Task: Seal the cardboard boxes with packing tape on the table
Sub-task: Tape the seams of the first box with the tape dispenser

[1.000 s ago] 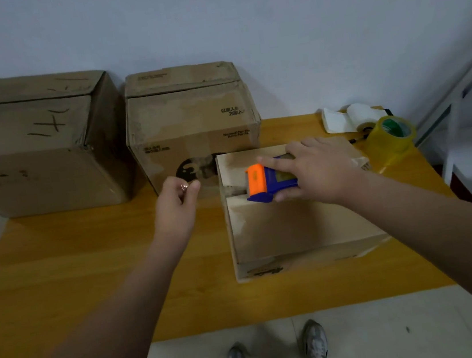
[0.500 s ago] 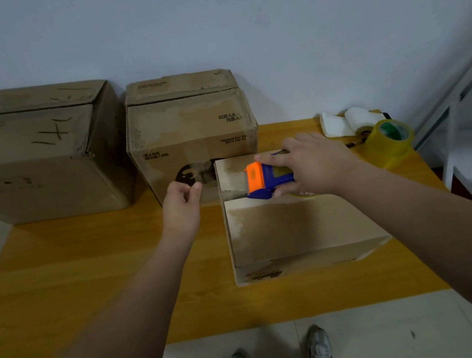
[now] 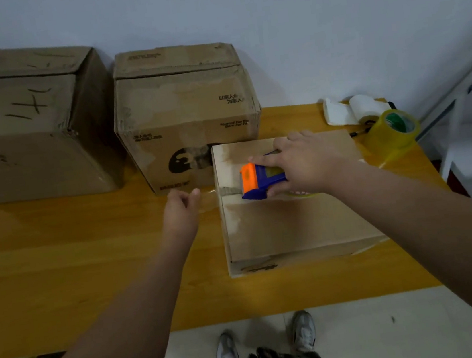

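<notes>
Fingers of your R hand are gripping the blue-orange tape dispenser, index lying along its top; L hand is pinching the clear tape end btwn thumb & forefinger. Yellow table is carrying a big box back left, a mid box beside it, & the small box in front. Dispenser is sitting on the small box's top seam near its left edge, tape stretching leftward off it. Back right, a tape roll is standing.

On a closed brown box, an orange-blue tape dispenser is sitting, clear tape stretching off leftward.
</notes>
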Available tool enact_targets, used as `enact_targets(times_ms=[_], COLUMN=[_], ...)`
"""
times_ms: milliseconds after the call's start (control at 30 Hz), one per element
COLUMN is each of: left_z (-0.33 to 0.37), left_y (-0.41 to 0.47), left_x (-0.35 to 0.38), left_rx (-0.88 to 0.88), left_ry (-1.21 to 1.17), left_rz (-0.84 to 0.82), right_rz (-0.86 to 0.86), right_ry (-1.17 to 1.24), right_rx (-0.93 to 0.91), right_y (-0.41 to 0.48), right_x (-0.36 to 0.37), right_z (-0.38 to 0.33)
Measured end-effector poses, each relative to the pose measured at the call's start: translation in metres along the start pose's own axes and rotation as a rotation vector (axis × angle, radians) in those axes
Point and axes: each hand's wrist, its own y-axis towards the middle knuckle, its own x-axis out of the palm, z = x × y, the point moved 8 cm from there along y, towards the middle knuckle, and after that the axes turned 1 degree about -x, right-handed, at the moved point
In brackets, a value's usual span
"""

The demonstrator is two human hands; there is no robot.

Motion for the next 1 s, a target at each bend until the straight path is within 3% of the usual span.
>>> enact_targets(times_ms=[400,500,567,633,700,800,867,933,1000], left_z=[-0.028,-0.044,-0.037,-0.008,0.017,0.036,0.035,0.033,0.034], left_y=[0.004,0.005,0.007,0.006,-0.005,-0.032,-0.039,-0.036,-0.028], left_x=[0.066,0.059,0.038,0.023,0.030,0.061,0.066,0.065,0.063], left_rx=[-0.222,-0.352,-0.278,-0.097,-0.048,-0.064,-0.068,-0.015,0.128], left_ry=[-0.041,0.137,0.262,0.114,-0.117,-0.258,-0.341,-0.354,-0.189], left_rz=[-0.229,-0.203,-0.092,0.008,-0.087,-0.366,-0.404,-0.431,-0.474], right_rz=[-0.025,-0.030,-0.031,-0.028,-0.026,-0.020,-0.020,-0.017,-0.020], right_ry=[0.028,0.029,0.030,0.029,0.036,0.023,0.006,0.000,0.006], right_rx=[0.003,0.002,0.000,-0.002,-0.006,0.002,0.004,-0.002,-0.014], right_y=[0.005,0.005,0.005,0.006,0.006,0.006,0.006,0.006,0.005], right_x=[0.001,0.001,0.001,0.001,0.002,0.002,0.003,0.003,0.003], right_z=[0.002,0.002,0.001,0.001,0.000,0.000,-0.001,-0.001,0.000])
